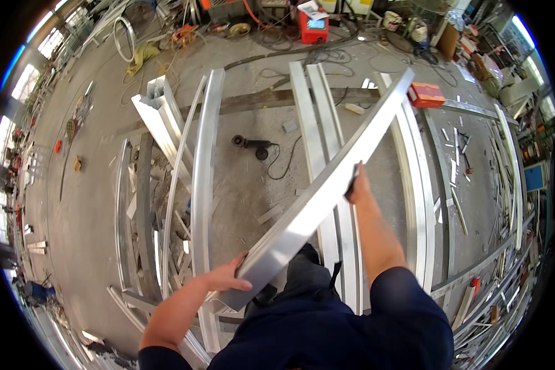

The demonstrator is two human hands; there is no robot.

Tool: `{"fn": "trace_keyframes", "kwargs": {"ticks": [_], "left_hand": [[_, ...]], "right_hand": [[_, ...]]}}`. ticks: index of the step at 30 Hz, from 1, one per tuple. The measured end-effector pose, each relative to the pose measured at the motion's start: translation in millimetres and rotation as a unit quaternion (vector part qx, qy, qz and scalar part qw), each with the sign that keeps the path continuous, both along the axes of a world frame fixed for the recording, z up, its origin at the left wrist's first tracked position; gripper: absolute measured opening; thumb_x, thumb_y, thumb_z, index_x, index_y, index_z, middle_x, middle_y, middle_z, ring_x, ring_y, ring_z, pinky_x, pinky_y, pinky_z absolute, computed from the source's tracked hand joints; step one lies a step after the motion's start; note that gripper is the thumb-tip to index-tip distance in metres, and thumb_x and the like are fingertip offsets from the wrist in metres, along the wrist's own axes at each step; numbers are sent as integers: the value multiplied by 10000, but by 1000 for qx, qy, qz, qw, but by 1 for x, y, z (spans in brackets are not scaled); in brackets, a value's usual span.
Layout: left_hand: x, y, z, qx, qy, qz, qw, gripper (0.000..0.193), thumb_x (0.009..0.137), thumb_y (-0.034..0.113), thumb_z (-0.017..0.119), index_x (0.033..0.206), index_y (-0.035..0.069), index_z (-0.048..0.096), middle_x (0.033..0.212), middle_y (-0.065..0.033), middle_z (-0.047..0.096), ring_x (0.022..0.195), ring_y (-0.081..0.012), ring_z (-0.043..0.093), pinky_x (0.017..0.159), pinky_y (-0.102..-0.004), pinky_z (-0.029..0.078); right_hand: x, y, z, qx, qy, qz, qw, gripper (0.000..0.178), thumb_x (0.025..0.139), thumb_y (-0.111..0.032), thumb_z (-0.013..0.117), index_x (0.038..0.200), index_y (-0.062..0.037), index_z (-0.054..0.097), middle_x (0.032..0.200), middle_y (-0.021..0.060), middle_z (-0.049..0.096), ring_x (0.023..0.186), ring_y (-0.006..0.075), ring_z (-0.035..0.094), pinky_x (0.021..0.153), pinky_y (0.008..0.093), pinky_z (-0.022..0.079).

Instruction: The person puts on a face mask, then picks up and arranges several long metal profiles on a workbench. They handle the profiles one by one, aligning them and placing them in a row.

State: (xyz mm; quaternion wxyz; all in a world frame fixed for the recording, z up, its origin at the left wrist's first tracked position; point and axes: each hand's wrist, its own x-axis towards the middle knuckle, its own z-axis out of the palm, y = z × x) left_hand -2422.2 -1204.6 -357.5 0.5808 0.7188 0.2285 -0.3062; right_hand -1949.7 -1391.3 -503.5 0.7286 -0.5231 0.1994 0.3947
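A long silver metal profile slants across the view, its near end low on the left and its far end up on the right. My left hand grips it close to the near end, thumb over the top face. Farther along, my right hand holds its right edge, with some of the fingers hidden behind the metal. Beneath it lie pale paired profiles, which it crosses over. To the left, another silver profile runs lengthwise, passing under the near end. Further white profiles lie to the right.
An angle grinder with a cord lies on the floor between the profiles. A red box sits near the far end. Bundled white profiles stand left. A red machine, cables and offcuts lie around. Metal bars are stacked right.
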Motion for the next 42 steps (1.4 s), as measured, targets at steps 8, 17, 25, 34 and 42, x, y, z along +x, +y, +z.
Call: {"fn": "trace_keyframes", "kwargs": {"ticks": [8, 17, 25, 34, 42], "left_hand": [[-14, -55, 30, 374, 67, -7, 925, 1107, 663, 509, 819, 1538, 112, 268, 1278, -230, 490, 1201, -437, 487, 1063, -487, 390], [-169, -80, 45, 328, 177, 137, 918, 1107, 589, 573, 847, 1452, 60, 380, 1291, -208, 557, 1204, -369, 557, 1056, -463, 416], [-228, -190, 21, 335, 259, 298, 856, 741, 607, 381, 842, 1167, 15, 522, 1041, -174, 662, 985, -371, 652, 873, -452, 508], [-247, -230, -62, 471, 204, 367, 776, 599, 628, 261, 778, 1120, 46, 514, 984, -130, 626, 875, -361, 625, 777, -474, 481], [-287, -216, -158, 396, 279, 411, 772, 611, 626, 214, 798, 1151, 61, 525, 1086, -133, 618, 1007, -345, 609, 858, -461, 483]], "right_hand": [[2, 27, 20, -20, 59, -49, 997, 1023, 856, -834, 390, 1561, -103, 267, 1597, 152, 301, 1444, 376, 325, 1187, 531, 273], [-224, 102, -43, 123, 173, 174, 961, 560, 1042, -476, 330, 1442, -103, 451, 1399, 73, 558, 1267, 238, 532, 1102, 446, 406], [-342, 140, -55, 235, 382, 271, 852, 548, 997, -513, 430, 1361, -120, 544, 1271, 84, 637, 1163, 294, 605, 1026, 482, 468], [-404, 165, -104, 143, 388, 295, 861, 554, 938, -601, 433, 1121, -117, 631, 1090, 131, 675, 1040, 346, 634, 969, 541, 475], [-405, 190, -159, -224, 202, 500, 812, 492, 944, -516, 485, 1139, -90, 633, 1102, 128, 676, 1032, 292, 639, 870, 513, 512]]}}
